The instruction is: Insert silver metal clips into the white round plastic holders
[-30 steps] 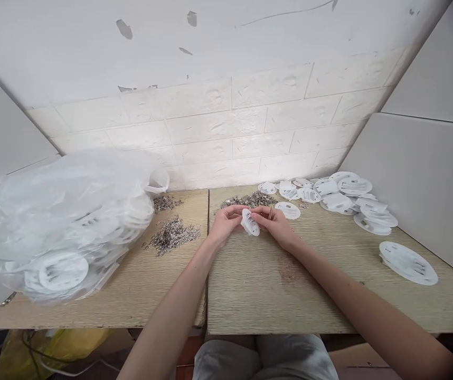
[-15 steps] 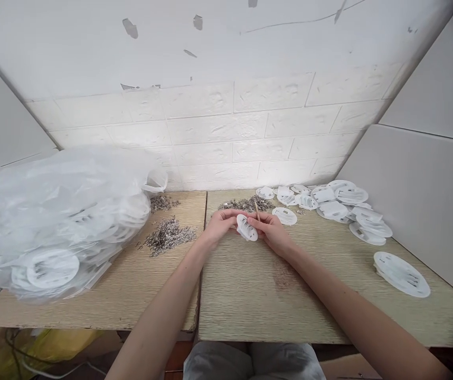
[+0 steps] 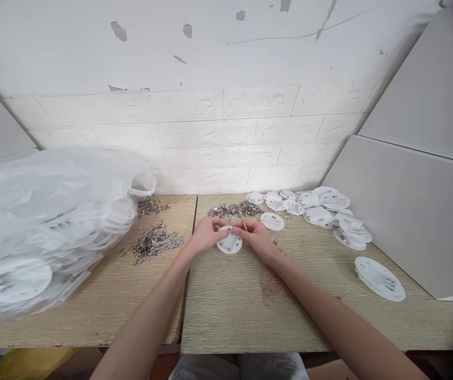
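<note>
Just below the middle of the frame, I pinch a round white plastic piece by its far edge above the table, the fingers of my left hand and right hand closed on it, a thin stick poking up from my right. A separate white disc lies at lower right, with a clear bag of white discs filling the left side and a heap of small metal parts beside it. Beyond my hands sit another metal heap and, right of centre, a cluster of white pieces before the white brick wall.
</note>
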